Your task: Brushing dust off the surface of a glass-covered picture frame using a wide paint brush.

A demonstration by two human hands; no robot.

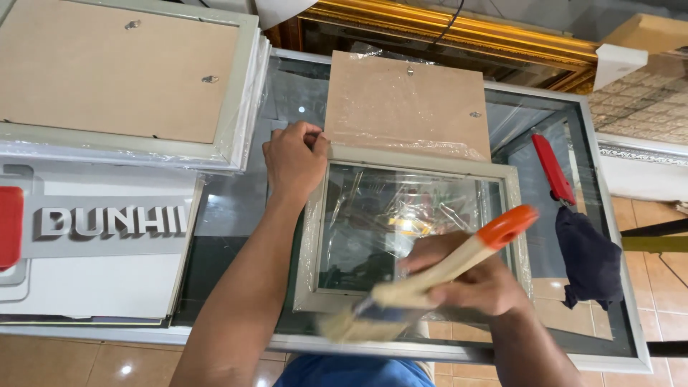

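Left hand (295, 159) is clamped on the top-left corner of the small grey frame (416, 159), fingers curled over the edge, pinning it down. Right hand (479, 281) has its fingers wrapped tight round the wooden handle of a paintbrush (430, 276), orange cap at the end, bristles blurred at the frame's bottom-left corner. Looks like the dusting step: brush sweeping over the glass (373, 222) inside the frame, w/ loose clear wrap crinkled over it. Frame sits mid-bench, nearer the front edge. Next move, I'd judge, calls for light strokes toward the rim, and a steady left-hand hold so the frame doesn't skid on the slick top.

Brown backing board (407, 107) w/ small metal hangers lies just behind the frame, touching its top rail. Bench (229, 208) is a glass-topped case w/ a pale metal rim. At the back-left corner, a stack of bigger frames (129, 79), backs up, shrink-wrapped. Below it, at the left edge, a white-and-grey sign panel (100, 244). Toward the right edge: a red-handled tool (552, 168) and a dark cloth (589, 259). Gilt ornate frame (459, 32) runs along the back. Floor is orange-tan tile (648, 236).
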